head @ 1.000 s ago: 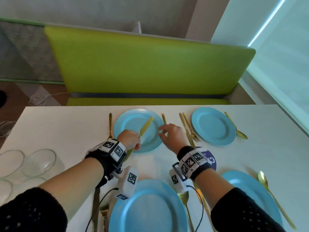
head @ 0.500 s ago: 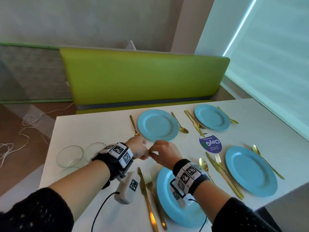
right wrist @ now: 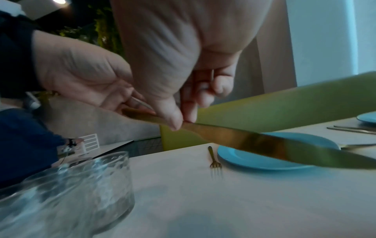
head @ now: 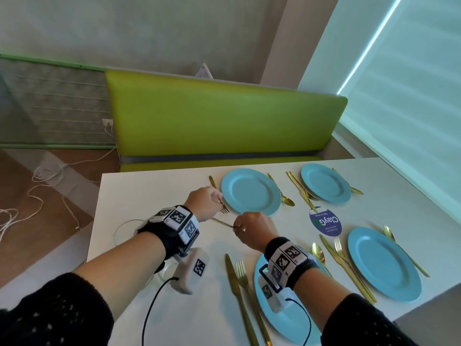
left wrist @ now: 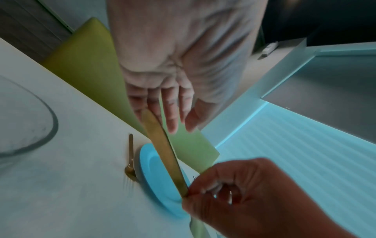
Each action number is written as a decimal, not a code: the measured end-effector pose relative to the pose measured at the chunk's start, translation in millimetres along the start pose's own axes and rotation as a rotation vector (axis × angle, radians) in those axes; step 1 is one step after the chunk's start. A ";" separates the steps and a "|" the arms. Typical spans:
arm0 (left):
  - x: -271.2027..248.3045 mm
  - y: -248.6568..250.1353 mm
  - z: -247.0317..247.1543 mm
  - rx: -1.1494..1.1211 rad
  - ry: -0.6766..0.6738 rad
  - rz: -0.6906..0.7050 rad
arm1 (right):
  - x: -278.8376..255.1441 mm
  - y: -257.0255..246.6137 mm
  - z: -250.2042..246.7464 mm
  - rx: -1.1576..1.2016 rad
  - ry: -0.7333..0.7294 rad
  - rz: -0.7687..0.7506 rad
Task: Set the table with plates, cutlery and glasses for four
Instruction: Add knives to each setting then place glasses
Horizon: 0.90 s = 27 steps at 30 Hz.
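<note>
Sleeves, dark and knitted, fill the bottom corners of the head view, with tagged wristbands above them. Bottom centre: a blue plate (head: 282, 318) partly under the right wrist, a gold knife and fork (head: 243, 278) just left of it, a spoon on its right. Lower right: a second blue plate (head: 384, 264) with cutlery on both sides. Centre frame: right hand (head: 254, 227) has thumb and forefinger pinched on a gold knife (left wrist: 164, 149), other fingers curled. Left hand (head: 203, 204) holds the same knife's other end; in the left wrist view its fingers (left wrist: 170, 116) are nearly straight, the knife end lying against them. Knife is off the table (head: 154, 191), roughly level, above bare surface near the far-left plate (head: 250, 191). A gold fork (right wrist: 213, 158) lies just left of that plate, a spoon (head: 282, 193) on its right. Glasses (right wrist: 67, 185) stand at the table's left edge, behind the left wrist. Upper right: a fourth plate (head: 325, 183) flanked by cutlery; a round purple sticker (head: 325, 222) sits between the right-hand plates. Green bench (head: 219, 116) runs behind the table.
</note>
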<state>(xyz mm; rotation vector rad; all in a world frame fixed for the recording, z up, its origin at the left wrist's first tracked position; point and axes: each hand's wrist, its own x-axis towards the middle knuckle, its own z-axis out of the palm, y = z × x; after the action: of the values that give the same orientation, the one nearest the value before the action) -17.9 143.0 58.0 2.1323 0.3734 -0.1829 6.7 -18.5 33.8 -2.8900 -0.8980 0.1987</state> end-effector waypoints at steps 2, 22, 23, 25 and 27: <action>11.0 -6.4 -14.6 -0.038 0.123 -0.016 | 20.2 2.6 1.3 0.068 -0.059 0.137; 91.5 -59.5 -49.4 -0.282 0.172 -0.177 | 199.2 -11.0 66.7 0.185 -0.320 0.524; 94.5 -60.1 -48.9 -0.285 0.169 -0.179 | 201.9 -11.0 68.6 0.190 -0.322 0.529; 100.3 -61.1 -48.2 -0.288 0.166 -0.184 | 206.6 -11.3 71.4 0.204 -0.322 0.534; 106.0 -62.4 -47.4 -0.290 0.161 -0.186 | 209.7 -10.9 73.6 0.218 -0.313 0.535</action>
<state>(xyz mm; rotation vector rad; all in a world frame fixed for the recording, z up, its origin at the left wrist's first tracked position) 60.6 235.6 6.5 1.8303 0.6537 -0.0579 160.4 114.6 -56.6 -2.8601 -0.0922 0.7549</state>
